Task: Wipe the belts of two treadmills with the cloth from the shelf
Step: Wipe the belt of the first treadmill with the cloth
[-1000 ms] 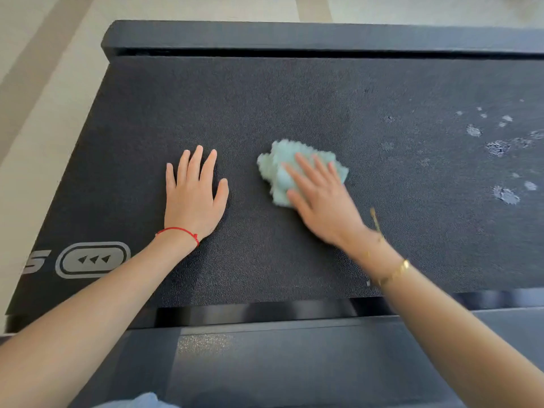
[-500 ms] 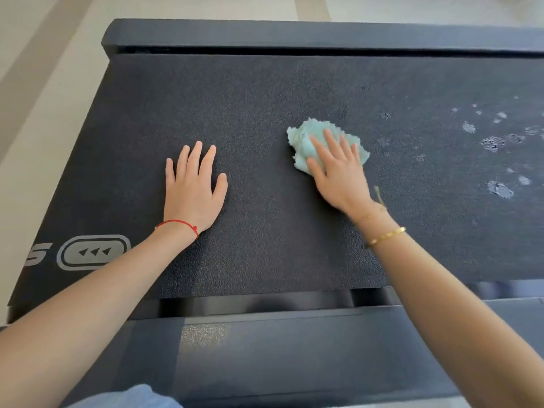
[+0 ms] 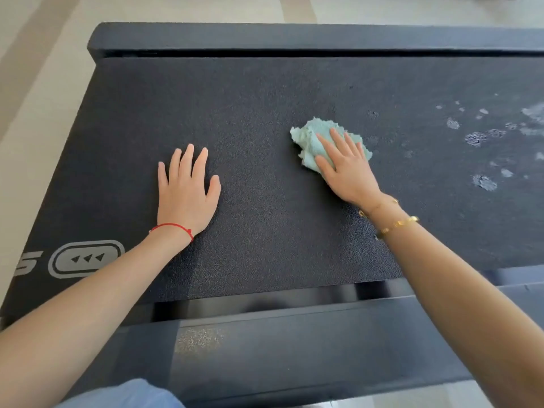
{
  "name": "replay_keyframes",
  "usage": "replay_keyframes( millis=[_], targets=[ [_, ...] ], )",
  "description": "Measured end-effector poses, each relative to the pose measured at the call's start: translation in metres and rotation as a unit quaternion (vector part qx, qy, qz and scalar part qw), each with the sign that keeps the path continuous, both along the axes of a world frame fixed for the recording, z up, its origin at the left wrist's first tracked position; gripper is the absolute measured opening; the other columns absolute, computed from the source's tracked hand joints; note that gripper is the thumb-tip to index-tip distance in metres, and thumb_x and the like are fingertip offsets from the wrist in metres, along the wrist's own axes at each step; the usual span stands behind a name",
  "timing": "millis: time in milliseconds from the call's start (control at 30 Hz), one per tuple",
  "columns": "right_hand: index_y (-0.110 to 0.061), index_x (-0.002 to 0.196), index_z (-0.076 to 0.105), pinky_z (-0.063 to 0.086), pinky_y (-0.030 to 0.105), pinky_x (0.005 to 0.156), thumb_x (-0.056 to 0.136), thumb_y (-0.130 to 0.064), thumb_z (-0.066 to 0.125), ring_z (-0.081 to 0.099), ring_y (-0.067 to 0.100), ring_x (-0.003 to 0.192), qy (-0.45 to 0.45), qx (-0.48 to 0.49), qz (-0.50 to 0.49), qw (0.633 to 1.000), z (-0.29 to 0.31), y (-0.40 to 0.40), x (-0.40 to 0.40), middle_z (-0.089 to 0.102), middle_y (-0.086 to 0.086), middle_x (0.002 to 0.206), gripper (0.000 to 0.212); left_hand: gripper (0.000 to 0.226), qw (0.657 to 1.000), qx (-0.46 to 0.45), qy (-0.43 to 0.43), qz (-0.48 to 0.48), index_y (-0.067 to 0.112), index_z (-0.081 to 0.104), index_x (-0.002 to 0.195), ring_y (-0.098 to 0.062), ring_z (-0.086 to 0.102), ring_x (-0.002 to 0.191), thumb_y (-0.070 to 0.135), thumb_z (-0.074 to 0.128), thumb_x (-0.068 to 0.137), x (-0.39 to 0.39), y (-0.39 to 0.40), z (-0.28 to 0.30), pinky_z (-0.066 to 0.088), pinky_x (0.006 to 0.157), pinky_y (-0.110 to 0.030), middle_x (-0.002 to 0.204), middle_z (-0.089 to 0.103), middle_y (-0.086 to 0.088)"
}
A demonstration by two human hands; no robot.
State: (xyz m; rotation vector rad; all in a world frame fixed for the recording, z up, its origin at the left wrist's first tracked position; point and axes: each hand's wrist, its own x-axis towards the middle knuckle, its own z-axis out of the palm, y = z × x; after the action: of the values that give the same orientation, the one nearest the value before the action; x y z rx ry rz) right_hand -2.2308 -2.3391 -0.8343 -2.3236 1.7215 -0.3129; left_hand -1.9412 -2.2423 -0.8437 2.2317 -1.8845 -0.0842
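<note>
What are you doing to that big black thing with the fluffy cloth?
A person is wiping the black textured treadmill belt. The right hand presses a crumpled light-green fluffy cloth flat against the middle of the belt. The left hand rests flat on the belt, fingers spread, holding nothing. Pale grey smudges dot the belt to the right of the cloth, so that part does not look wiped yet.
</note>
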Motion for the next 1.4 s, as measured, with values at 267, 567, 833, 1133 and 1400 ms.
replay_keyframes(
  millis=[267,567,833,1133,1400],
  targets=[
    [-0.036,0.153,0.022,-0.004,0.036,0.123,0.104,-0.045,0.027,0.0,0.019,0.152,0.004,0.01,0.156,0.988,0.01,0.141,0.008,0.01,-0.006,0.164,0.051,0.056,1.0,0.012,0.024,-0.007,0.015,0.029,0.154,-0.033,0.011,0.151,0.033,0.035,0.102,-0.006,-0.002,0.003,0.006,0.119,-0.062,0.162,0.022,-0.01],
    [-0.036,0.153,0.021,0.002,0.041,0.123,0.103,-0.046,0.028,0.004,0.022,0.151,0.011,0.019,0.062,0.998,0.008,0.06,-0.009,0.01,-0.004,0.164,0.051,0.058,0.998,0.034,0.044,-0.034,0.018,0.021,0.157,-0.03,0.001,0.152,0.035,0.033,0.102,-0.017,-0.01,0.004,-0.001,0.118,-0.064,0.165,0.013,-0.005],
    [-0.03,0.154,0.024,0.0,0.041,0.123,0.103,-0.043,0.027,0.006,0.026,0.151,0.019,-0.008,0.056,0.998,0.002,0.032,0.018,0.014,0.0,0.163,0.052,0.058,0.997,0.038,0.039,-0.046,0.018,0.018,0.157,-0.027,0.0,0.153,0.035,0.03,0.103,-0.042,-0.044,0.005,-0.003,0.118,-0.063,0.166,0.011,-0.003],
    [-0.036,0.153,0.021,0.002,0.036,0.123,0.104,-0.044,0.031,0.006,0.018,0.151,0.019,-0.007,0.078,0.997,0.005,-0.039,-0.067,0.013,-0.006,0.163,0.05,0.059,0.997,0.03,0.007,-0.067,0.018,0.016,0.158,-0.028,0.004,0.152,0.036,0.027,0.103,-0.083,-0.101,-0.001,0.003,0.12,-0.061,0.165,0.012,-0.006],
    [-0.028,0.154,0.025,-0.003,0.04,0.122,0.104,-0.041,0.03,0.006,0.027,0.151,0.009,-0.026,0.043,0.999,-0.005,-0.129,0.002,0.016,0.003,0.163,0.051,0.065,0.998,0.011,-0.03,-0.051,0.017,0.025,0.155,-0.029,0.017,0.15,0.041,0.016,0.096,-0.088,-0.1,-0.005,0.013,0.119,-0.061,0.162,0.025,-0.006]
  ],
)
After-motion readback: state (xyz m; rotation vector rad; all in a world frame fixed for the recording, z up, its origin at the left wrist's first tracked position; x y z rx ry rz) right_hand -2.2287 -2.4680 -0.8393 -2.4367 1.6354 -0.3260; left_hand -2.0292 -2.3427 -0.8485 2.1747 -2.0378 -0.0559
